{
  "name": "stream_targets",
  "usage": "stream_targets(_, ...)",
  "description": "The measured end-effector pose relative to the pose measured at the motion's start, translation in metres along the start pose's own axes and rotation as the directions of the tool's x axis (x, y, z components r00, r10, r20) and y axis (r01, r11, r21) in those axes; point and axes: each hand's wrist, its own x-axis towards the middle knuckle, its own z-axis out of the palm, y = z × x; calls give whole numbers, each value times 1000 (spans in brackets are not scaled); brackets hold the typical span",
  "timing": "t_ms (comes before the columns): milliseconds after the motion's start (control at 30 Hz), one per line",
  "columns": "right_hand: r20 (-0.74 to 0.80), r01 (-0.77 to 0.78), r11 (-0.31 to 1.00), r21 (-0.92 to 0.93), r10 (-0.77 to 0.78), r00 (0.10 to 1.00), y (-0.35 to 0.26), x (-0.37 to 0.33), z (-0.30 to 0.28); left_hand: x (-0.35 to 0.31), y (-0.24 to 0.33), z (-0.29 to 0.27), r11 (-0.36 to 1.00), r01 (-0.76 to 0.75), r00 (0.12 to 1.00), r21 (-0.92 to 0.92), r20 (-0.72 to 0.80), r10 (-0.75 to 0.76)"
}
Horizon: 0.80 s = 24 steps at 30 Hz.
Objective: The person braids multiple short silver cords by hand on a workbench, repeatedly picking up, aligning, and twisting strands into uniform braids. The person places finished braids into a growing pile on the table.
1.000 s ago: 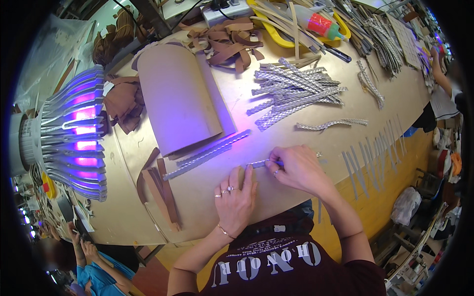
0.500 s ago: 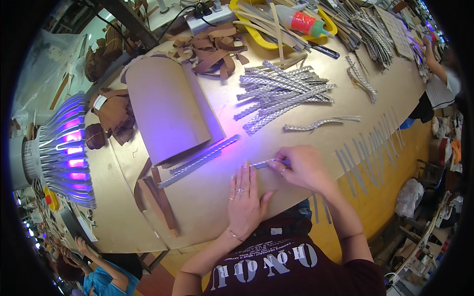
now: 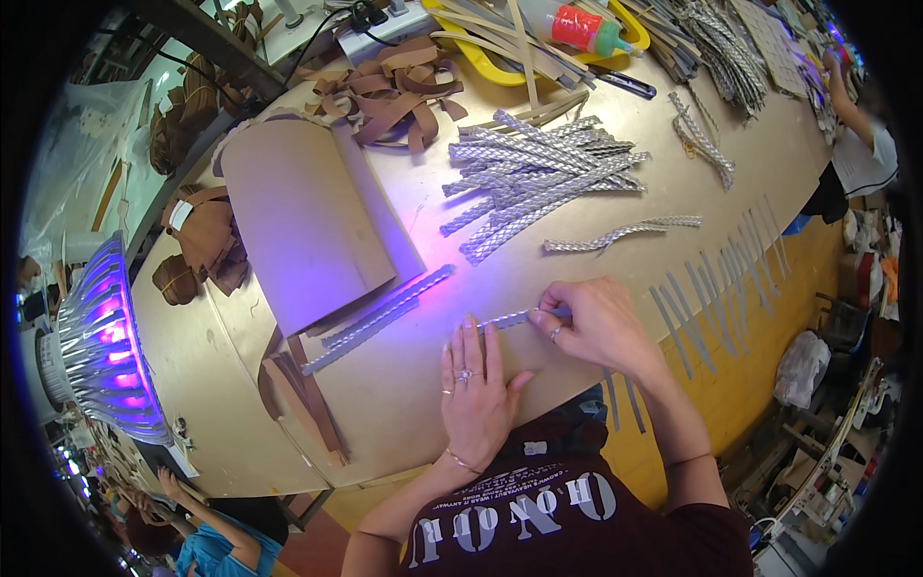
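Note:
A short silver braided strip (image 3: 511, 319) lies on the tabletop between my two hands. My left hand (image 3: 477, 389) rests flat, its fingers stretched out over the left end of the strip. With thumb and fingers closed, my right hand (image 3: 598, 325) pinches the other end. Left of my hands, a pair of strips lies side by side, one a braided strip (image 3: 385, 313). Beyond my hands is a loose pile of silver braided strips (image 3: 543, 178), with a single braided piece (image 3: 623, 233) on its near side.
A curved brown sheet (image 3: 303, 221) stands at left, near a glowing purple lamp (image 3: 106, 337). Brown bands (image 3: 409, 91), a yellow tray (image 3: 481, 62) and a cutter knife (image 3: 625, 85) lie at the back. Grey strips (image 3: 687, 327) hang along the right edge. Another person's arm (image 3: 846, 101) shows far right.
The whole view has shifted slightly, with the lamp and curved sheet now farther left. Both hands keep nearly the same hold, and slightly more of the strip shows between them.

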Motion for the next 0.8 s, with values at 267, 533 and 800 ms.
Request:
stream_targets(267,-21,29,1000,8,-29,999,5,1,7,6,18,5,993,47,998,105,-41,-43)
stream_targets(533,-126,6,992,-124,-22,992,1,-8,12,12,31,5,976,7,1000,218,9,-9)
stream_targets(800,-145,-24,982,186,52,988,27,-21,-2,16,26,8,996,-49,995,72,87,42)
